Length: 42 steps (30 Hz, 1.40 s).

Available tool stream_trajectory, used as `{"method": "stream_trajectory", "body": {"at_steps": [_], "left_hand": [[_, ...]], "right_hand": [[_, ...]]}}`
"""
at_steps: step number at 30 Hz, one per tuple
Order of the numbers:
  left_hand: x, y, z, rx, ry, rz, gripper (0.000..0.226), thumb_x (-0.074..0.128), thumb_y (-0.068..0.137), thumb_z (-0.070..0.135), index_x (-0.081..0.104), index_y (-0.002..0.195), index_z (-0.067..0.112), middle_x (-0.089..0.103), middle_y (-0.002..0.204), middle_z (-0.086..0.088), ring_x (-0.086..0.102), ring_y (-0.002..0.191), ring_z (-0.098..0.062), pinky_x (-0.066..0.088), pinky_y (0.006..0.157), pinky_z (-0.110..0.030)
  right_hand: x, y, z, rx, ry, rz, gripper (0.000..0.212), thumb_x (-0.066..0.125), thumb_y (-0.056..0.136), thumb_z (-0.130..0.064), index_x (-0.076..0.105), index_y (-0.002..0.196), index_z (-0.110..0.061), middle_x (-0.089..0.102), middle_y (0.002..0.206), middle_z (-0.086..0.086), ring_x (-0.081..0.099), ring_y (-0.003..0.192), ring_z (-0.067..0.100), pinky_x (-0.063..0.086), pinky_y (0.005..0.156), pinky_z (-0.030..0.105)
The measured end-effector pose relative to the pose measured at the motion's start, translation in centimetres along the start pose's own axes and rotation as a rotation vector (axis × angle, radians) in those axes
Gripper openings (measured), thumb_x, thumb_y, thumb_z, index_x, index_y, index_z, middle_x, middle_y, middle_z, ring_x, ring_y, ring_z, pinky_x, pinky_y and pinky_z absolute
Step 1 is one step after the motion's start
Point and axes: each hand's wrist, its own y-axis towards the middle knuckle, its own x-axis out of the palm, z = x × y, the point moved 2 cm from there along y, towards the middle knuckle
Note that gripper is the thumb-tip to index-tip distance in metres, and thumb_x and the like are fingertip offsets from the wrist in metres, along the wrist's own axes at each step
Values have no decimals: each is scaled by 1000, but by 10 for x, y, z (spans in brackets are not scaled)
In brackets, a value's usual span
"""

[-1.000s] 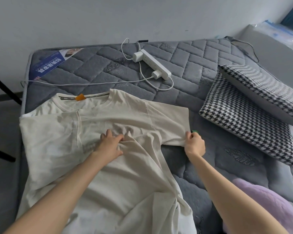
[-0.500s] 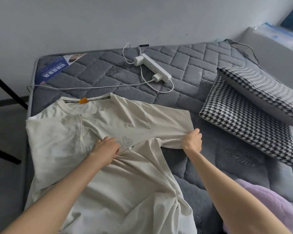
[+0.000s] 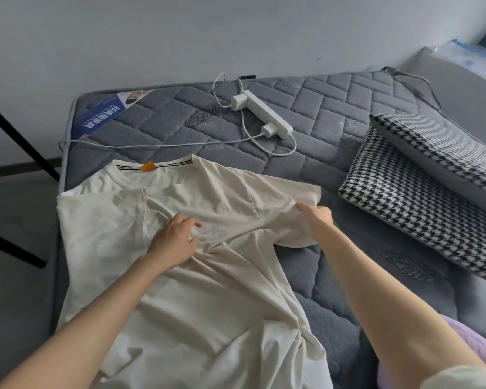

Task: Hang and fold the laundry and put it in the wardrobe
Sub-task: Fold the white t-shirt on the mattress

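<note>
The shirt (image 3: 213, 290) lies spread out on the bed (image 3: 334, 113), neck at the far end and bottom hem near the person. A second ago the right hand (image 3: 317, 220) sat at the edge of the flat sleeve (image 3: 286, 197). Now its fingers (image 3: 302, 206) pinch the sleeve cloth and have pulled it up a little, so it is wrinkled. The left hand (image 3: 174, 242) has stayed on the middle of the shirt and presses down there. Its fingers were spread flat before and are bent now. I cannot tell if they pinch any cloth. Pale letters by that hand show now, and they were hidden a second ago.

I think the sleeve is about to be folded over the shirt. The other sleeve already lies folded in. So the folding has begun but is not done, and no wardrobe can be seen.

The bed is a bare grey mattress with stitched squares. A white power strip (image 3: 267, 115) and its cable (image 3: 157, 146) lie near the far end, apart from the shirt. Two black-and-white checked pillows (image 3: 404, 209) are stacked on the right. Something soft and purple (image 3: 466, 341) sits near the right arm. Behind the bed is a plain grey wall (image 3: 180, 37). Black legs (image 3: 17, 136) of some stand are on the left.
</note>
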Motion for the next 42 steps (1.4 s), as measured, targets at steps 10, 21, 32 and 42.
{"method": "stream_trajectory", "body": {"at_steps": [10,21,32,42], "left_hand": [[-37,-18,-51,-147,-36,155,37,51,88,11,52,124,21,43,130,-8,38,122,-31,39,96,-40],[-59,-38,-107,-302,-49,200,39,48,90,14,48,128,18,43,133,-11,37,124,-32,38,96,-42],[-27,-59,-104,-148,222,-13,68,59,72,63,35,131,36,38,116,1,38,113,-22,37,91,-35],[-16,-99,-122,-126,330,58,31,39,87,5,45,113,21,45,103,0,46,96,-22,28,73,-29]], "right_hand": [[76,-85,-81,-702,-479,134,15,39,95,-26,46,103,-16,63,103,17,59,89,38,37,66,35],[155,-105,-66,-732,-710,-354,29,44,93,-27,68,92,-11,71,93,7,64,90,29,51,73,35],[111,-108,-14,-947,-1139,-374,41,62,80,-24,51,119,-31,36,120,3,29,115,26,27,93,38],[110,-124,15,-1145,-934,-275,39,45,84,1,61,116,-14,56,107,6,52,101,30,37,61,31]]}}
